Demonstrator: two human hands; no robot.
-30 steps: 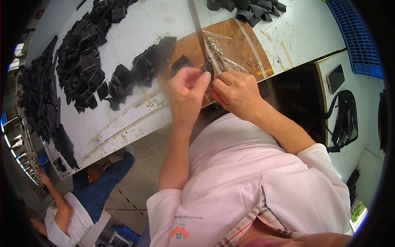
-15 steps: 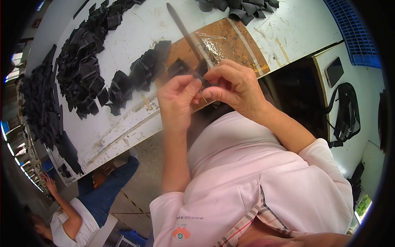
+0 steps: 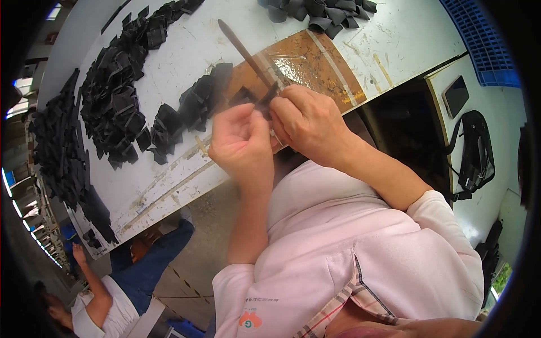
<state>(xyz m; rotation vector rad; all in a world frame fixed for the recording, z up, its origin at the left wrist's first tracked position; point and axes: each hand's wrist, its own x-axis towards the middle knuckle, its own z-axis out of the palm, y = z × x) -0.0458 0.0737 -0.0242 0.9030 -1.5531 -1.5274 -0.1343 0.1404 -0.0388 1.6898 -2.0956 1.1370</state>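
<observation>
My right hand (image 3: 310,119) is closed, fingers bent down over a small black flexible piece (image 3: 266,100). Close against it, my left hand (image 3: 242,138) has curled fingers and is somewhat blurred; the fingertips meet near the same piece, and what they pinch is hidden. A long narrow flat bar (image 3: 242,49) slants from the upper left down to the hands. Its near end disappears behind the black piece, so I cannot tell whether a hand grips it. Beneath lies a brown board (image 3: 332,62) with clear tape. Another black piece (image 3: 241,96) rests beside my left fingers.
Black pieces lie in a row (image 3: 194,101), a large heap (image 3: 115,96) and a long pile (image 3: 62,141) on the white table (image 3: 174,50). Curled black pieces (image 3: 327,14) sit at the far side. Right: blue crate (image 3: 479,45), phone (image 3: 455,97), black mesh bag (image 3: 476,152). A person (image 3: 104,298) sits lower left.
My right fingers have closed down over the black piece, and the hand has moved slightly left. My left hand has turned and shifted a little lower. The bar's far tip has swung down and left.
</observation>
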